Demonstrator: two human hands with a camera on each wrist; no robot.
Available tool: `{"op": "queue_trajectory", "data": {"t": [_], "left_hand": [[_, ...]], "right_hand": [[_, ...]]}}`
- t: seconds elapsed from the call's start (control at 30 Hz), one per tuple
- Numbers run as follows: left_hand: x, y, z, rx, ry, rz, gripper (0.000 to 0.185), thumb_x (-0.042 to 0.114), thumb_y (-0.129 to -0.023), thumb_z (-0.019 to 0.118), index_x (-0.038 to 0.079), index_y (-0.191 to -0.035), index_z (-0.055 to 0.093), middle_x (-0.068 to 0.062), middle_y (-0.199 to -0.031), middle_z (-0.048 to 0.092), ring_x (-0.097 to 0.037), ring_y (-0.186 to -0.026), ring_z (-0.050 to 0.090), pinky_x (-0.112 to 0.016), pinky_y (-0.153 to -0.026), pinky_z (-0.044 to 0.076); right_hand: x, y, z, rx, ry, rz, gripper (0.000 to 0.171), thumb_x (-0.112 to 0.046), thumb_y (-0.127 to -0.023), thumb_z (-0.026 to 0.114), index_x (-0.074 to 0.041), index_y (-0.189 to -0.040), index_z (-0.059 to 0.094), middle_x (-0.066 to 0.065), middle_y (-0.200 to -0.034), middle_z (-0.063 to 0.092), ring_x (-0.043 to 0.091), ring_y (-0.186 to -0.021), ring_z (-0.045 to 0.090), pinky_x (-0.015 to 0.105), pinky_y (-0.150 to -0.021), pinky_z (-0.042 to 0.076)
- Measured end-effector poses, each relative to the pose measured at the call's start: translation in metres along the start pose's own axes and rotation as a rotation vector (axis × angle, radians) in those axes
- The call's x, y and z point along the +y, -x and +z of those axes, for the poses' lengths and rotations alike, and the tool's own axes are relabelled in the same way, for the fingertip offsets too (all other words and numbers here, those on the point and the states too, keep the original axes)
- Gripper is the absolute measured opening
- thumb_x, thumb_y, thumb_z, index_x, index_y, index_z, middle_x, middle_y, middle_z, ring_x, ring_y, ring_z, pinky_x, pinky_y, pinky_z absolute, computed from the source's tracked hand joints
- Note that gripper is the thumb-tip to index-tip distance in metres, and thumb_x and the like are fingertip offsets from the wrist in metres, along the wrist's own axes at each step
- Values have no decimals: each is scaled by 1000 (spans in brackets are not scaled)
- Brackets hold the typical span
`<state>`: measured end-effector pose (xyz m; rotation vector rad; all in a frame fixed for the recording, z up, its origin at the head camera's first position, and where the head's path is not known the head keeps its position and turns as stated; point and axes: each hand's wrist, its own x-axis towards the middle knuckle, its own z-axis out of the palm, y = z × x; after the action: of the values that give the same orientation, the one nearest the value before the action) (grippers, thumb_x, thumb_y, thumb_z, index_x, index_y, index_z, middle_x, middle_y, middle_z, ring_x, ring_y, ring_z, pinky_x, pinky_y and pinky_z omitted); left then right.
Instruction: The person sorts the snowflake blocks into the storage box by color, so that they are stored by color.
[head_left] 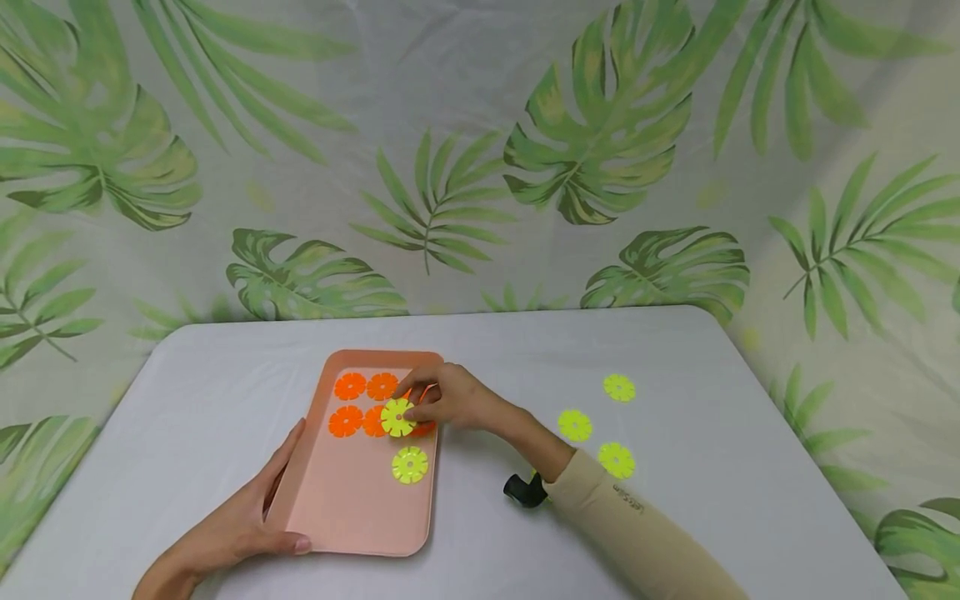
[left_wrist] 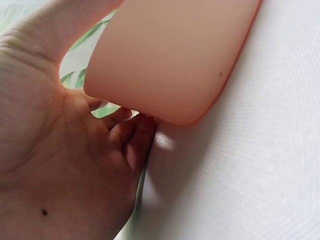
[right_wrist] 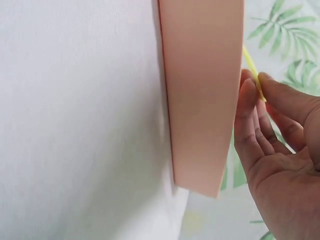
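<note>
My left hand (head_left: 240, 517) grips the near left corner of a shallow pink tray (head_left: 360, 521), its thumb at the near edge and its fingers along the left side. Over the tray, my right hand (head_left: 453, 398) pinches a yellow-green flower-shaped disc (head_left: 397, 417) between thumb and fingers. In the right wrist view this disc (right_wrist: 253, 72) shows edge-on above the tray wall (right_wrist: 202, 100). Several orange flower-shaped discs (head_left: 346, 422) lie in rows in the tray's far half, some partly covered by the hand. Nearer me lies another yellow-green disc (head_left: 410, 465) in the tray.
Several yellow-green discs (head_left: 574, 425) are spread on the white table (head_left: 697, 417) to the right. A black curved object (head_left: 525, 492) lies right of the tray, partly hidden by the right sleeve (head_left: 637, 517). Behind the table hangs a leaf-patterned cloth (head_left: 465, 100).
</note>
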<state>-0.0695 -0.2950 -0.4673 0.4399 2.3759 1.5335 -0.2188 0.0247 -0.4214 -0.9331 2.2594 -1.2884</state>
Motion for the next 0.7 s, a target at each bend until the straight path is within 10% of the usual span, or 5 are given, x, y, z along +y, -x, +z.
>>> {"op": "queue_trajectory", "data": {"t": [0.4,0.7], "left_hand": [[3,-1,1,-6,23,-36,129,10,-79,86,37,-168,-4,-20,-175,-4,23,-135,28,-3,-101,29],[5,0,3,-10,24,-10,129,9,-79,85,35,-168,-4,-21,-175,-2,19,-136,31,-5,-101,31]], "right_hand": [[-8,-12,27,-61,-26,66,20,-3,-88,81,-10,-106,78,-1,-85,65,8,-68,62,18,-64,53],[-13,-19,46,-120,167,31,19,-8,-89,81,-14,-107,77,-4,-85,63,3,-75,56,14,-67,50]]}}
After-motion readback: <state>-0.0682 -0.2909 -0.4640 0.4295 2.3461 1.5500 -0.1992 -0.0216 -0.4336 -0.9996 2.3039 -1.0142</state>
